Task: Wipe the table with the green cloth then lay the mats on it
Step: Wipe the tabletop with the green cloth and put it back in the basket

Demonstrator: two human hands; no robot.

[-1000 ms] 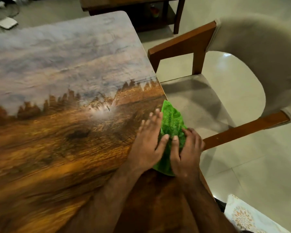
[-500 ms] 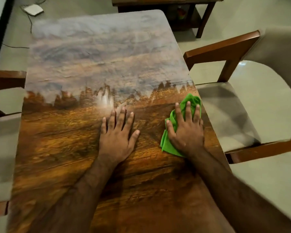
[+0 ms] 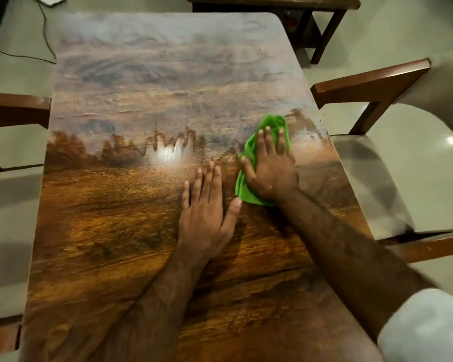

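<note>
A glossy wooden table [image 3: 131,244] with a brown and grey grain fills the view. The crumpled green cloth [image 3: 250,148] lies on its right half, away from the right edge. My right hand [image 3: 270,165] presses flat on the cloth with straight fingers, covering most of it. Just left of it, my left hand [image 3: 207,215] rests palm down on the bare wood, fingers spread, its thumb almost touching the cloth. No mats are in view.
A cushioned wooden chair [image 3: 372,87] stands close to the table's right side. Another chair's wooden arm [image 3: 16,108] is at the left. A dark low table [image 3: 311,11] sits beyond the far end, and a cable [image 3: 45,30] runs across the floor at the upper left.
Both hands were on the cloth at the table's right edge. The left hand came off and now lies flat on the wood. The right hand has slid the cloth inward and farther up the table.
</note>
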